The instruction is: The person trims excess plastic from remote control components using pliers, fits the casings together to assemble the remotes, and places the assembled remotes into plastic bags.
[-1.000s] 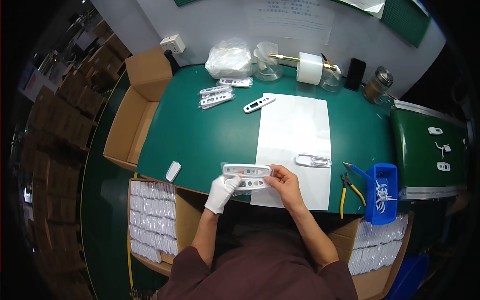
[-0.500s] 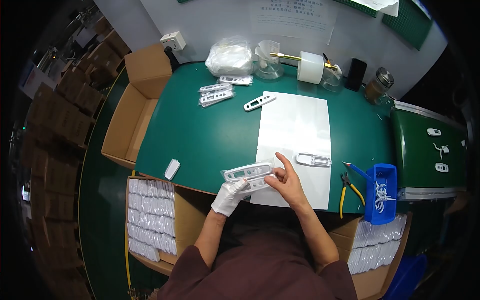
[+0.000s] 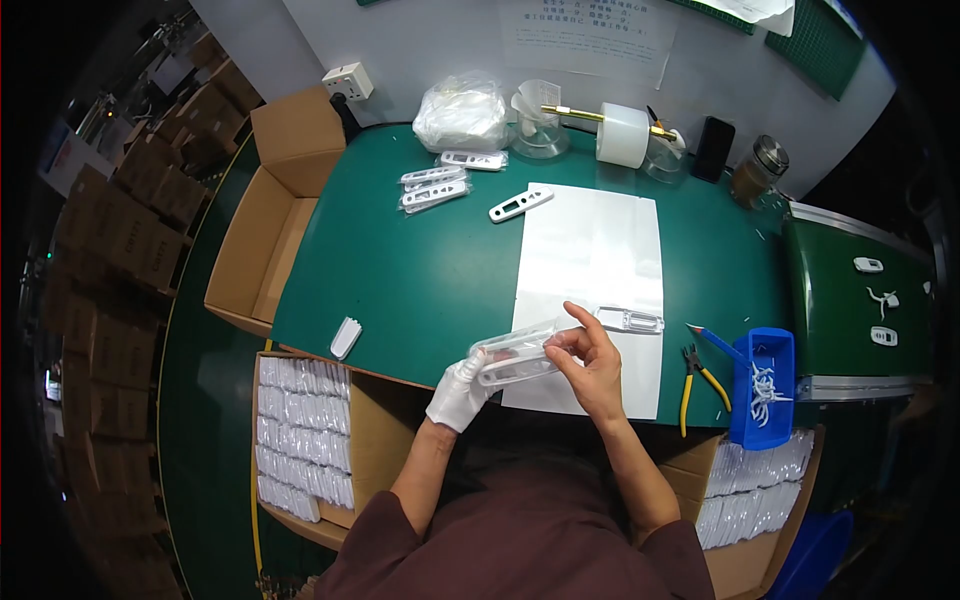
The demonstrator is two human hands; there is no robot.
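Note:
My left hand [image 3: 460, 394], in a white glove, is closed on white plastic casings [image 3: 512, 372] in clear bags, held over the table's front edge. The thumb and index finger of my right hand [image 3: 590, 368] pinch the right end of the clear plastic bag [image 3: 545, 338]; its other fingers are partly raised. Just beyond that hand, a white casing [image 3: 632, 320] lies on the white sheet [image 3: 585, 250]. Another casing with cut-outs [image 3: 520, 205] rests across the sheet's far left corner. Glare on the bag hides some of the casings' outlines.
Yellow-handled cutters [image 3: 703, 390] and a blue tray of white scraps [image 3: 745, 425] are at the right. Bagged casings [image 3: 433, 195] lie at the back left. Packed cartons [image 3: 380, 440] flank me below the table. A green conveyor [image 3: 850, 320] stands at the far right.
Both hands have shifted slightly right with the bagged casings. The casings have tilted, and their front cut-outs show less clearly. My right fingers still pinch the bag's end.

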